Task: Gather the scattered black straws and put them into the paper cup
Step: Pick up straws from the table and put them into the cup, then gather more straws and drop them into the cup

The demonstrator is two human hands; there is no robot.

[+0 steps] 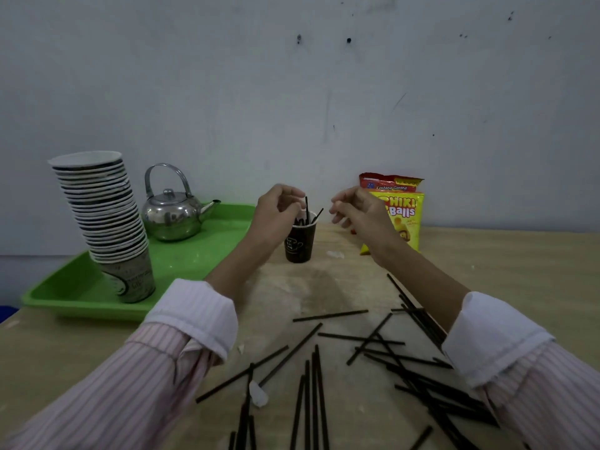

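Surface: a pale wooden table [324, 287], scuffed, set against a grey-white wall [292, 92] marked with small dark spots and scratches.

Paper cup [300, 240]: dark, upright, near the table's far edge, several black straws standing in it.

Left hand [276, 212]: at the cup's left rim, fingers curled loosely; whether it gripped a straw could not be told.

Right hand [357, 209]: just right of the cup, raised, fingers half-curled, nothing visible in it.

Scattered straws [373, 358]: many, lying crossed on the table nearer the viewer than the cup, thickest to its right.

Left of the cup: green tray [78, 293] bearing a leaning stack of paper cups [104, 222] and a steel kettle [175, 216].

Right of the cup: yellow snack bag [407, 219], a red bag [389, 182] behind it.

Both sleeves striped pink, cuffs white.
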